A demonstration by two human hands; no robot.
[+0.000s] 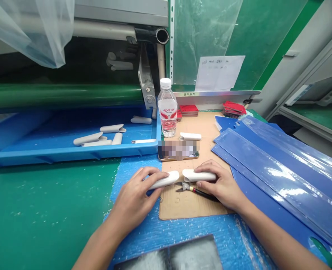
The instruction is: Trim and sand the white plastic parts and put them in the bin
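Observation:
My left hand is closed around a white curved plastic part lying on the cardboard sheet. My right hand grips a second white plastic part, its tip close to the first one. A pair of small black-handled cutters lies on the cardboard under my right hand's fingers. Another white part rests further back beside a phone.
A blue tray at the left holds several white parts. A water bottle stands behind the phone. Long blue plastic sheets are stacked at the right. Red cards lie at the back. Green table surface at the left.

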